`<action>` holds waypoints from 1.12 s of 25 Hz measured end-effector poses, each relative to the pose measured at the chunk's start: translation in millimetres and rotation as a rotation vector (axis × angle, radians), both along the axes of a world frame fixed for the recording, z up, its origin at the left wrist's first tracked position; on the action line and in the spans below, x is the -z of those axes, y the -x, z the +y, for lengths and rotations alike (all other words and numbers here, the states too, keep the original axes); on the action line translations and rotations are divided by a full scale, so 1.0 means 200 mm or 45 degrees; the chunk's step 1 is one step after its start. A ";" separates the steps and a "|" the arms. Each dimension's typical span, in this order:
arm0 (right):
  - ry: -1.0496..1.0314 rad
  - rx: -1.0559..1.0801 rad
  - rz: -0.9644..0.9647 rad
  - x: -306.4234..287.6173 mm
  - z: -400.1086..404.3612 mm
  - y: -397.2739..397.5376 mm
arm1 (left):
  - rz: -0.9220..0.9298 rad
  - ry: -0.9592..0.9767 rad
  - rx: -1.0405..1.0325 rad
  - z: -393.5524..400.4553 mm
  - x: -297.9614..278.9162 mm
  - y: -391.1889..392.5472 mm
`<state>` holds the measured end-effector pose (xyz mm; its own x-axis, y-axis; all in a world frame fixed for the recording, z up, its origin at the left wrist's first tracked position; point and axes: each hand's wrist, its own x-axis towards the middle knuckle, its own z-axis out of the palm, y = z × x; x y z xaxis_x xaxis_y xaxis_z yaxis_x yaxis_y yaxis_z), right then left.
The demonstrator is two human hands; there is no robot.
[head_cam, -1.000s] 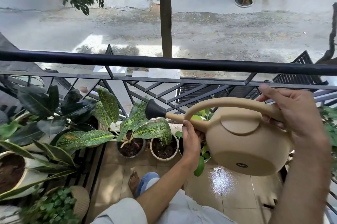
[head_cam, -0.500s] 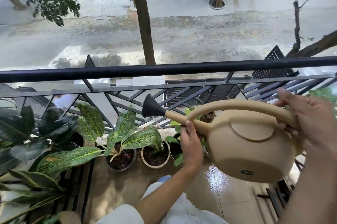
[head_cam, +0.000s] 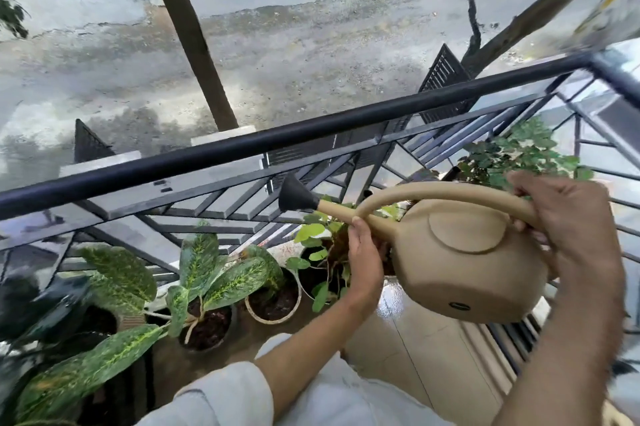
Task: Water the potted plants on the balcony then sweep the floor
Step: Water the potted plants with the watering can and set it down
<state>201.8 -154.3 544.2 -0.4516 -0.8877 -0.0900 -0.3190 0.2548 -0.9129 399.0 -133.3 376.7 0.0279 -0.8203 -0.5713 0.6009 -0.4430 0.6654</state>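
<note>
Right hand: the right hand (head_cam: pixel 568 231) at about 3 o'clock is curled round the rear end of the arched handle of the watering can (head_cam: pixel 467 259), fingers wrapped over the top
Left hand: the left hand (head_cam: pixel 363 252) near the centre comes up from 6 o'clock and grips the base of the spout from below, thumb on the near side
Watering can: beige, round-bodied, held in the air between the two hands above the wet floor tiles (head_cam: pixel 415 349); its underside faces the camera and the spout points toward 10 o'clock
Rose: the black rose (head_cam: pixel 294 198) at the spout's tip sits in front of the railing bars, above the pots; whether water is coming out I cannot tell
Sleeve: a pale sleeve (head_cam: pixel 221 394) at 6 o'clock covers the left upper arm
Near pots: a dark pot (head_cam: pixel 207 325) with speckled green leaves at 7 o'clock, and just beside it a pale pot (head_cam: pixel 273 304) of bare soil
Plant under spout: a small-leaved plant (head_cam: pixel 318 242) stands just behind the left hand
Far plant: a bushy green plant (head_cam: pixel 519 155) at 2 o'clock, by the railing corner
Railing: the black railing (head_cam: pixel 242 148) crosses the view on a slant
Street: a wet street (head_cam: pixel 294 44) lies beyond, with a tree trunk (head_cam: pixel 187 30) at 11 o'clock
</note>
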 end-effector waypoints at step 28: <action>-0.038 -0.111 -0.041 0.11 -0.23 0.64 | 0.089 -0.258 -0.185 -0.10 0.00 0.62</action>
<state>73.5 -200.4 523.0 -0.3688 -0.9203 -0.1304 -0.3115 0.2546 -0.9155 275.7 -152.8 377.6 0.0919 -0.6791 -0.7283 0.7093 -0.4686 0.5265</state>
